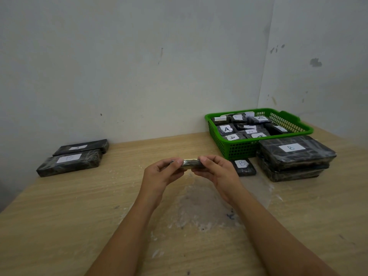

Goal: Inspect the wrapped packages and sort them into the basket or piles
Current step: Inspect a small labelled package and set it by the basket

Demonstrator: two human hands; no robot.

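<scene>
Both hands' grip (pixel 190 166) around package (pixel 191 163)

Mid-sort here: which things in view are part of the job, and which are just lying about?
Job:
- held package, pinched by left hand and right hand
- green basket of packages
- small B package
- large stack
- two long packages

Lying about:
- film scrap on table

Pale grey-white plastered back wall (pixel 123 62), scuffed, with small dark marks. It meets a second pale side wall (pixel 322 56) at a corner on the right; chipped dark patches there. Light wood-grain laminate table (pixel 59 216), with a whitish, worn, smeared patch at centre. Lighting dim, even.
</scene>
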